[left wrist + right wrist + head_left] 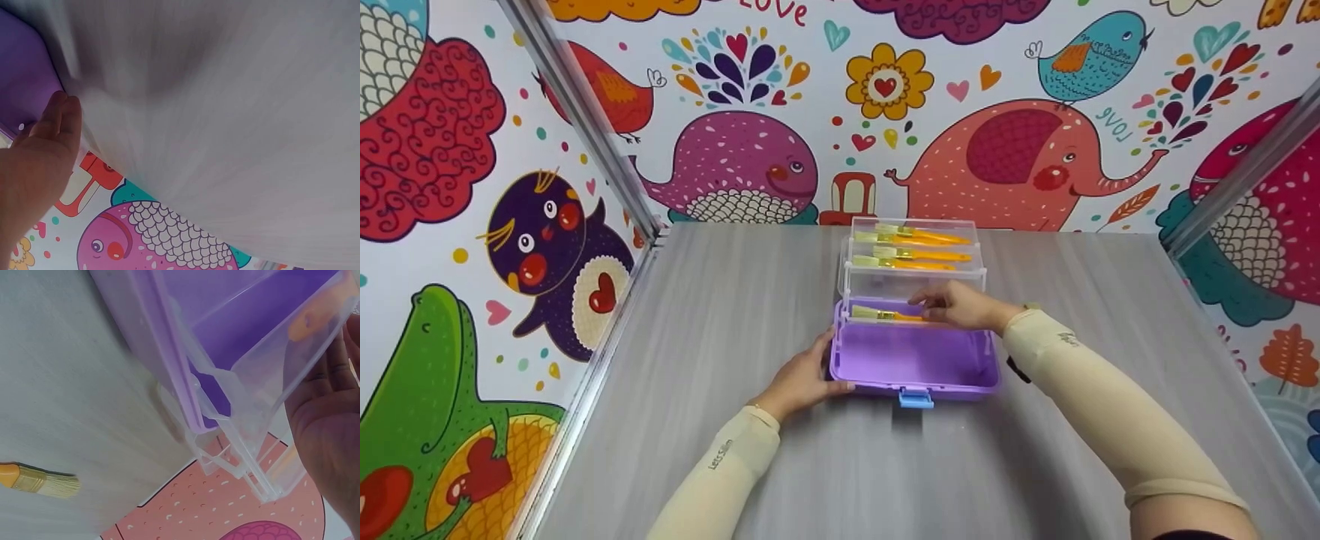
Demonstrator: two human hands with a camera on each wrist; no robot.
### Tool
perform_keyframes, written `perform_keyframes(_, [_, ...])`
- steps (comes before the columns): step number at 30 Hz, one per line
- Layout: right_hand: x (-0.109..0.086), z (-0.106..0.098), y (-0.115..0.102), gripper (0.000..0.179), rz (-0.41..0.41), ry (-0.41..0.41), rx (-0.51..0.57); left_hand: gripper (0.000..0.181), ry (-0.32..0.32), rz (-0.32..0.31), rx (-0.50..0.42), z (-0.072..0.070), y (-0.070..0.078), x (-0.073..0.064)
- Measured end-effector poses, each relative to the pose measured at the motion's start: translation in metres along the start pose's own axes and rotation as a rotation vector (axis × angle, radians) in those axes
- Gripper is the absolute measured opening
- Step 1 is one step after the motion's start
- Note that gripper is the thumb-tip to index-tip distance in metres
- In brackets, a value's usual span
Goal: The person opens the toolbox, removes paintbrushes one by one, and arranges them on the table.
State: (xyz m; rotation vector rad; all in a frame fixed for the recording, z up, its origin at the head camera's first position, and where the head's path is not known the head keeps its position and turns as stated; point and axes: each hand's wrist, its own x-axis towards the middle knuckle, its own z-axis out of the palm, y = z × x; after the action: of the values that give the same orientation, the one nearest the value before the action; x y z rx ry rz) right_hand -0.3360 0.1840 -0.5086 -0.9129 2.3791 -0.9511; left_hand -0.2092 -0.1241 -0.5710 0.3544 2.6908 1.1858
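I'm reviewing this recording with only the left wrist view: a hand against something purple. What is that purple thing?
Observer: The head view shows an open box with clear trays stepped up behind it.
Operator: Where's the other hand?
Observer: The right hand is at the lowest tray, covering the handle end of a brush; I can't tell whether it grips it.
Operator: Is any brush outside the box?
Observer: Yes, the right wrist view shows a loose brush lying on the table, apart from the box.
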Motion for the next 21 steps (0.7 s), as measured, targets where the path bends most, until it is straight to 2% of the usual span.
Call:
perform_keyframes(6, [0.0035, 0.0007, 0.0016, 0.026, -0.057, -0.005, -0.052, 0.107, 0.003, 0.008, -0.003, 0.0, -0.0001, -0.0001])
perform_keyframes(10, [0.0044, 0.0002, 0.0, 0.023, -0.062, -0.01, -0.08, 0.107, -0.001, 0.013, -0.004, -0.0001, -0.0008, 0.0])
perform_keyframes(21, [0.0032, 0.0008, -0.0028, 0.022, -0.048, -0.042, -0.03, 0.107, 0.005, 0.028, -0.004, 0.0001, -0.0016, 0.0])
